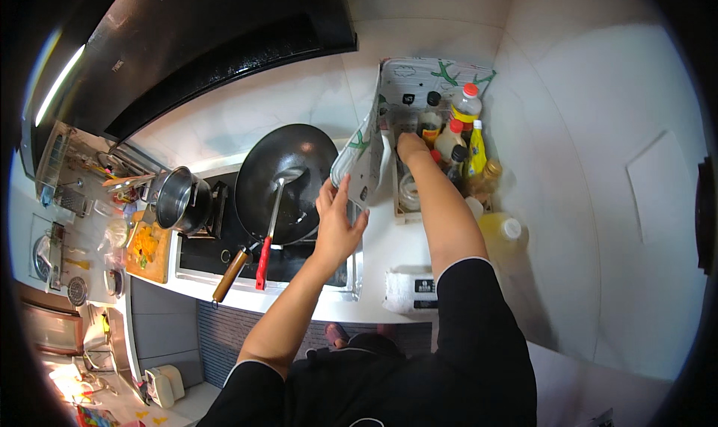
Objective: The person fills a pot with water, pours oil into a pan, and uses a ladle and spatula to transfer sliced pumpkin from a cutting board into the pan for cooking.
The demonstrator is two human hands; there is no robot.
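Note:
My left hand (337, 222) is at the lower edge of a patterned foil splash guard (359, 163), its fingers against the panel's corner and its thumb spread to the right. The guard folds around a seasoning tray (406, 219) in the corner. My right hand (412, 146) reaches into the tray's left side, fingers bent down; whatever lies beneath them is hidden. Close by it stand a dark-capped sauce bottle (431, 121), a red-capped bottle (450, 138) and a glass jar (409, 194). Left of the guard, a black wok (275, 146) holds a metal ladle (277, 202) with a red handle.
A steel pot (176, 202) stands on the hob's left side. Beyond it, a wooden cutting board (160, 270) carries orange cut pieces (145, 245). A white packet (401, 295) lies near the counter's front edge. A yellow jug (502, 236) stands by the right wall. The range hood (224, 40) overhangs.

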